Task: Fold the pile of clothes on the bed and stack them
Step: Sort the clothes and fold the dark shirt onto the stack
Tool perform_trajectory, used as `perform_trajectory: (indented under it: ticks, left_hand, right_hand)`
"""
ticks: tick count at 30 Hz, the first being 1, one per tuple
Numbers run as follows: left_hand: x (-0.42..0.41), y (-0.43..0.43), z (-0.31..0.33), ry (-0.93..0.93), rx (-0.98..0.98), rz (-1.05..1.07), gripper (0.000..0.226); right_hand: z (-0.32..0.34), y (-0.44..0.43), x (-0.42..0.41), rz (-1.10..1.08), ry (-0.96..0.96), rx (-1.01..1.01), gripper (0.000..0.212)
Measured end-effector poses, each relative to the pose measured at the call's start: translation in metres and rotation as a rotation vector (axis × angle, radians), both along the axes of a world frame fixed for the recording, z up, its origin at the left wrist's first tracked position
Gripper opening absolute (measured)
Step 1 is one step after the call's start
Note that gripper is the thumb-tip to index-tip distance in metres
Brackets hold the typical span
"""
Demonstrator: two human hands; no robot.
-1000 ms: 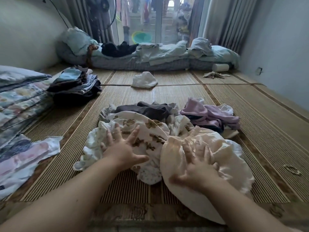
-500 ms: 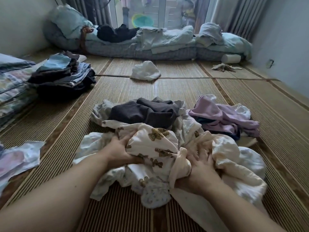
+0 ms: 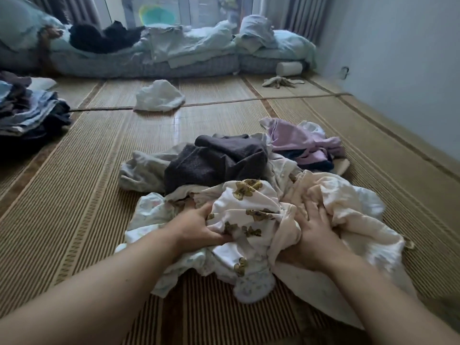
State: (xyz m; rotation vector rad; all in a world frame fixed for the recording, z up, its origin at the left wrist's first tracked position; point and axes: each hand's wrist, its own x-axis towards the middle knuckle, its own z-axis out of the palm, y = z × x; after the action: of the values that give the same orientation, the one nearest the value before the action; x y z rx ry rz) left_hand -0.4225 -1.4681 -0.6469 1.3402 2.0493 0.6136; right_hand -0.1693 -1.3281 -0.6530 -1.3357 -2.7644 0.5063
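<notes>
While I watch through the head camera, both of my hands are down in the pile of clothes (image 3: 249,185) on the woven mat (image 3: 87,183). My left hand (image 3: 199,227) grips the white cloth with brown bears (image 3: 249,210), with its fingers curled into the folds and its thumb pinching the near edge. That bear cloth sits bunched up between my two hands. My right hand (image 3: 311,235) grabs the cream cloth (image 3: 348,202), and its fingertips are buried in the soft folds, so I cannot see them. The cream cloth spreads out to the right of that hand and under my wrist. A dark grey garment (image 3: 216,163) lies just behind the bear cloth, and a purple garment (image 3: 298,138) lies behind it to the right. A folded stack (image 3: 27,113) sits well apart at the far left. The little bears are the only print I can make out.
</notes>
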Motion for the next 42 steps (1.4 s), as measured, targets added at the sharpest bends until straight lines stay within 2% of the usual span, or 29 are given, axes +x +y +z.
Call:
perform_trajectory:
  ticks: [8,12,16,19,21,24,27,29,31,33,35,38,39,40,41,42]
  left_hand:
    - [0.084,0.057,0.001,-0.009,0.021,-0.069,0.093]
    - [0.111,0.066,0.004,-0.014,-0.008,-0.055,0.096]
    - [0.138,0.073,0.008,-0.062,-0.056,-0.041,0.106]
    - [0.15,0.074,0.015,-0.141,-0.093,-0.104,0.112]
    - [0.145,0.068,0.021,-0.161,-0.1,-0.148,0.11]
    - [0.123,0.049,0.032,-0.01,-0.02,-0.032,0.1]
    - [0.088,0.026,0.04,0.202,0.222,0.088,0.079]
    - [0.059,0.015,0.042,0.254,0.319,0.131,0.067]
    - [0.029,0.007,0.038,0.264,0.329,0.182,0.063]
    - [0.007,0.006,0.031,0.249,0.313,0.207,0.064]
    - [-0.007,0.011,0.028,0.198,0.284,0.172,0.07]
    - [-0.009,0.027,0.033,-0.084,0.337,0.142,0.076]
    - [-0.006,0.035,0.037,-0.231,0.352,0.167,0.078]
    - [0.0,0.044,0.042,-0.348,0.35,0.196,0.078]
    - [0.007,0.052,0.047,-0.381,0.336,0.21,0.073]
    - [0.013,0.06,0.052,-0.327,0.31,0.204,0.062]
  right_hand:
    - [0.018,0.042,0.084,-0.098,-0.148,-0.003,0.135]
    - [0.023,0.057,0.099,-0.108,-0.136,-0.014,0.13]
    - [0.03,0.06,0.107,-0.145,-0.149,0.081,0.129]
    - [0.042,0.062,0.124,-0.242,-0.056,0.031,0.132]
    - [0.054,0.061,0.132,-0.208,-0.077,0.056,0.131]
    - [0.083,0.049,0.124,-0.109,-0.069,0.033,0.119]
    - [0.113,0.027,0.089,0.019,0.075,0.041,0.101]
    - [0.126,0.012,0.052,0.097,0.179,0.087,0.089]
    - [0.128,0.007,0.007,0.119,0.237,0.187,0.079]
    - [0.128,0.014,-0.035,0.016,0.197,0.279,0.075]
    - [0.127,0.03,-0.067,-0.186,0.057,0.283,0.08]
    - [0.125,0.057,-0.082,-0.486,-0.078,0.136,0.098]
    - [0.123,0.064,-0.081,-0.522,-0.092,0.096,0.094]
    - [0.123,0.068,-0.079,-0.512,-0.094,0.075,0.077]
    - [0.123,0.07,-0.076,-0.463,-0.072,0.08,0.052]
    - [0.125,0.07,-0.073,-0.412,-0.021,0.096,0.028]
